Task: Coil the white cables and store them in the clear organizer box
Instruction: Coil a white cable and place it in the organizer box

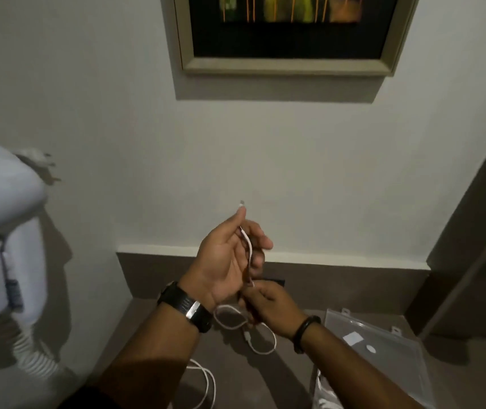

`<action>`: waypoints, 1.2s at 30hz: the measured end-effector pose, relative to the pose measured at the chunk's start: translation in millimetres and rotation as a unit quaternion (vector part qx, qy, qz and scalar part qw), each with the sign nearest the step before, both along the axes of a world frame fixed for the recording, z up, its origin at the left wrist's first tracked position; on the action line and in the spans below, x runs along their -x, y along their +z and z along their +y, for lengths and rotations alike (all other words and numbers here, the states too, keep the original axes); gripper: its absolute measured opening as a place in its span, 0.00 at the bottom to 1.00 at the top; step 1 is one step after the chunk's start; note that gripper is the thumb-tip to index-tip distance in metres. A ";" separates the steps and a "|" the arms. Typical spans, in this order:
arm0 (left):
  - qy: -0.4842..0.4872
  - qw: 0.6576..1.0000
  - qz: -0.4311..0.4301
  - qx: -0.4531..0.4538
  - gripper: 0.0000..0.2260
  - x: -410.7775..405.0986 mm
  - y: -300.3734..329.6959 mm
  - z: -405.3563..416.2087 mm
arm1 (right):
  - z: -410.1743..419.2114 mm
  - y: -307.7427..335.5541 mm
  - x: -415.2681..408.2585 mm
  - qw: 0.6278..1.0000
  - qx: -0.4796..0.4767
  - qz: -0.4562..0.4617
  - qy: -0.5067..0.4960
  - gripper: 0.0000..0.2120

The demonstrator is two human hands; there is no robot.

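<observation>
the cable (249, 255) held in the left hand (224, 261) has a smooth white plastic-looking skin with a slight sheen, and its tip looks like bare metal. a second white cable (206, 379) on the counter (153, 335) has the same smooth coat. the counter is a matt grey-brown surface, even and unpatterned. the organizer box (383, 349) is clear, glossy plastic that catches light along its edges. the watch (190, 308) has a dark matt strap and a shiny metal clasp. the wristband (305, 332) on the right arm looks like dark, faintly glossy rubber or leather. the wall (118, 113) is matt paint, finely rough. the picture frame (286, 66) looks like pale painted wood.
</observation>
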State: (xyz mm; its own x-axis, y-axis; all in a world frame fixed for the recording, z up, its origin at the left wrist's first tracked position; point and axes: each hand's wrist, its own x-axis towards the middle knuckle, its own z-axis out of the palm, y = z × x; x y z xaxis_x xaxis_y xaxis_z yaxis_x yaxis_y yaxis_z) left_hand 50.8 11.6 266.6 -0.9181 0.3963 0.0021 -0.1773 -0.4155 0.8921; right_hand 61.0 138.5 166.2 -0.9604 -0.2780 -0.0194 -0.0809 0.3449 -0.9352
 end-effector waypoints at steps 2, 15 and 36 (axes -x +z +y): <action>-0.058 0.997 0.002 0.049 0.21 -7.4 4.4 -4.5 | 12.0 27.7 9.5 0.997 -0.075 0.022 0.008 0.14; 0.116 0.988 -0.090 0.042 0.22 -10.5 -15.3 -2.4 | 11.9 129.1 -16.4 0.975 -0.129 0.125 0.131 0.15; 0.099 0.984 -0.048 0.144 0.16 -10.4 -13.8 -8.3 | 43.5 173.3 25.6 0.973 -0.208 0.000 0.095 0.10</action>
